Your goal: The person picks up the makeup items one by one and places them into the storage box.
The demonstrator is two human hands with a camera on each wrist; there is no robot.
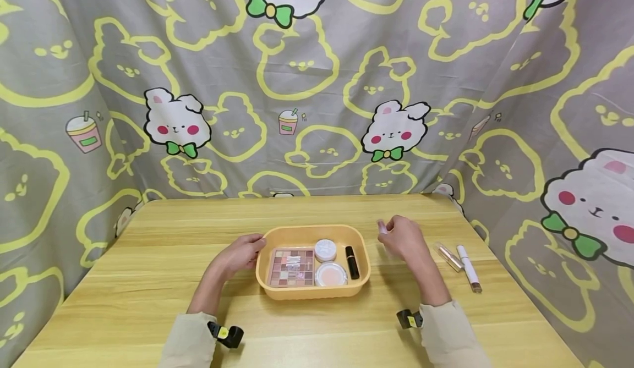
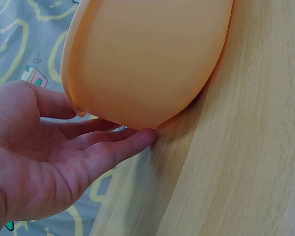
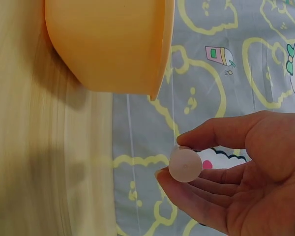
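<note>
I pinch one pale pink cylinder (image 3: 185,164) between the thumb and forefinger of my right hand (image 1: 402,237), outside the single yellow tub (image 1: 313,292) and between two and three o'clock from it. My left hand (image 1: 241,253) is at nine o'clock, its fingers extended against the tub's end and its thumb spread from them at the rim. Four things lie inside the tub: one eyeshadow palette (image 1: 292,268) toward nine, two round cases, a white one (image 1: 325,250) toward one and a peach-centred one (image 1: 331,275) toward four, and one black tube (image 1: 352,262) at three. Past my right wrist, around three o'clock on the wooden table (image 1: 317,335), lie two slim tubes, one pinkish-gold (image 1: 449,257) and one white with a dark end (image 1: 468,266).
</note>
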